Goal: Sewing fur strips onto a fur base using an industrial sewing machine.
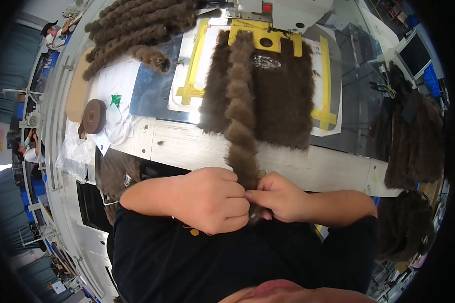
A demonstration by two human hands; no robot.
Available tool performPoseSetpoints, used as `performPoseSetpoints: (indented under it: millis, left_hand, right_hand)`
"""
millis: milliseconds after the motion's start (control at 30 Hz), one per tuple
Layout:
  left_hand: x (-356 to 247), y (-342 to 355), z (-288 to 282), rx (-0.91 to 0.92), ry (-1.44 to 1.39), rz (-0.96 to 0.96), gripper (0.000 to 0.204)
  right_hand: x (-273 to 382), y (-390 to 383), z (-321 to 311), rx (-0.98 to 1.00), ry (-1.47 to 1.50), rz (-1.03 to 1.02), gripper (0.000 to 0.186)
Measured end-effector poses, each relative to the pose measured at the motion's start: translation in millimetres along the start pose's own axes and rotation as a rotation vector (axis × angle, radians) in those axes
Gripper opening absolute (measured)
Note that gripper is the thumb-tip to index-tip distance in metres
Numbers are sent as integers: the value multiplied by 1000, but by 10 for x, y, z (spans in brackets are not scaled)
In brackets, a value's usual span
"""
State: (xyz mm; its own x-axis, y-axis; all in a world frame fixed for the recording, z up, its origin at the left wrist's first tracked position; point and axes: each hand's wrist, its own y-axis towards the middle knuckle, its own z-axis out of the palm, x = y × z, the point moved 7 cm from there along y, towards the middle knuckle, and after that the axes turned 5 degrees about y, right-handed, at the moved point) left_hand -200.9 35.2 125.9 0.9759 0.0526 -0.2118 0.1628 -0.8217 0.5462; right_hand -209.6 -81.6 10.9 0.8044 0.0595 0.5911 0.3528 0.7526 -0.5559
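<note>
Both hands clamp the near end of the fur strip [240,101]: left hand [210,199] fisted on it, right hand [278,197] pinching. Strip runs over the fur panel [283,96] to the yellow clamp [265,40]. Risk: a hard tug shifts the panel or slips the strip off line w/ the clamp.

A garment workshop: an industrial sewing machine [283,10] at twelve o'clock, brown fur pieces [136,28] piled at eleven, other seated workers [53,35] at ten.
</note>
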Motion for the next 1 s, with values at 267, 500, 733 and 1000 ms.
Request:
performPoseSetpoints:
  millis: [267, 500, 733, 1000]
  left_hand:
    - [616, 211, 290, 69, -199, -229, 28]
    - [807, 94, 731, 660, -380, -299, 26]
    - [1131, 188, 803, 568, -692, -384, 28]
    - [1201, 259, 574, 24, -520, -473, 17]
  right_hand:
    - [-23, 52, 2, -41, -164, -115, 23]
    - [-59, -88, -293, -196, -399, -127, 27]
    - [714, -599, -474, -582, -973, -676, 30]
    - [944, -860, -619, -754, -761, -1011, 33]
